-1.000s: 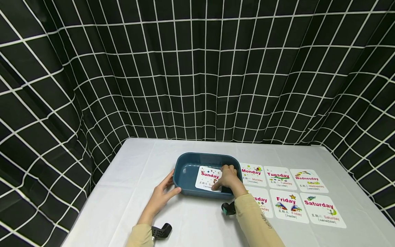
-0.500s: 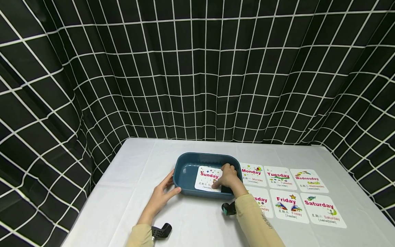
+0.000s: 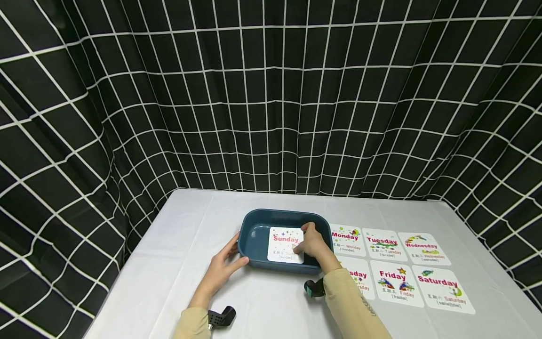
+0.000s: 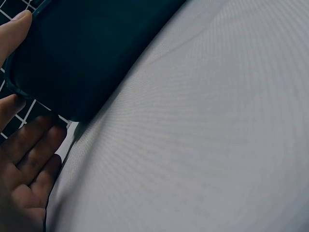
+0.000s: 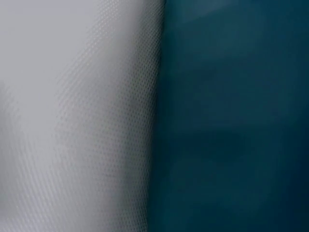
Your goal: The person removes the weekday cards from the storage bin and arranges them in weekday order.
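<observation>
A dark blue-green plastic box (image 3: 256, 238) stands in the middle of the table. My left hand (image 3: 219, 270) is at its left end, thumb on the near corner and fingers along the side. In the left wrist view, the thumb and index finger touch the box (image 4: 96, 58), while the other fingers of the left hand (image 4: 29, 164) lie loosely extended. Inside the box, my right hand (image 3: 315, 244) pinches the right edge of a white Sunday card (image 3: 282, 246), its thumb over the printed face. The right wrist view shows only the box's wall (image 5: 227, 121) and tablecloth.
Right of the box, several day cards lie in two rows, among them Monday (image 3: 347, 238), Tuesday (image 3: 384, 245), Wednesday (image 3: 423, 248), Friday (image 3: 397, 282) and Saturday (image 3: 442, 288). My right forearm partly covers another card (image 3: 360, 278). A black gridded curtain (image 3: 279, 117) surrounds the white-covered table (image 3: 190, 226).
The Sunday card has shifted slightly left, its lower right corner now showing below my right thumb. That thumb has moved up the card. My left hand and the box stay put.
</observation>
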`<state>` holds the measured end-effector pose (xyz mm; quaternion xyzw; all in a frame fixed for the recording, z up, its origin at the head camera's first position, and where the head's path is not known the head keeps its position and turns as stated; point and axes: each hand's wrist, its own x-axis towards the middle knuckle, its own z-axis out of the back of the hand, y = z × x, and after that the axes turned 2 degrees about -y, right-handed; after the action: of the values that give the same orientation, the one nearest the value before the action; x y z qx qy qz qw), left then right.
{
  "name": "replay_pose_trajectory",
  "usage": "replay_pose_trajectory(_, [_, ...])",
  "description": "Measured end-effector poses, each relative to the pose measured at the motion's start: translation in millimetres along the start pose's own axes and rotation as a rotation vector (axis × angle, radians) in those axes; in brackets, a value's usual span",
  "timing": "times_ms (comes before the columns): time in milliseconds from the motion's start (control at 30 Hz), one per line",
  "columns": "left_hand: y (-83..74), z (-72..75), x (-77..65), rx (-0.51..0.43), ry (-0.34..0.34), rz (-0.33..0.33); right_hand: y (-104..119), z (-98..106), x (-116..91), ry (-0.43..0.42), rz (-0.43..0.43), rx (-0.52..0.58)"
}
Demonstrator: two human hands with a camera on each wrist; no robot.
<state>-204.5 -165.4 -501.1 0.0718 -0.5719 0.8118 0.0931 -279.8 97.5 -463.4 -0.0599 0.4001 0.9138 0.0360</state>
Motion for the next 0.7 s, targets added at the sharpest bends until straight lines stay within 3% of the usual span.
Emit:
replay_pose_trajectory(133, [22.0, -3.0, 4.7, 0.000, -0.015, -0.007, 0, -1, 0, -0.002, 0.008, 0.008])
replay_pose_trajectory(367, [22.3, -3.6, 5.0, -0.003, -0.010, -0.001, 0, -1, 1, -0.025, 0.031, 0.025])
replay_pose_trajectory(700, [21.5, -2.6, 5.0, -0.007, -0.011, -0.011, 0, 2, 0, -0.064, 0.151, 0.147])
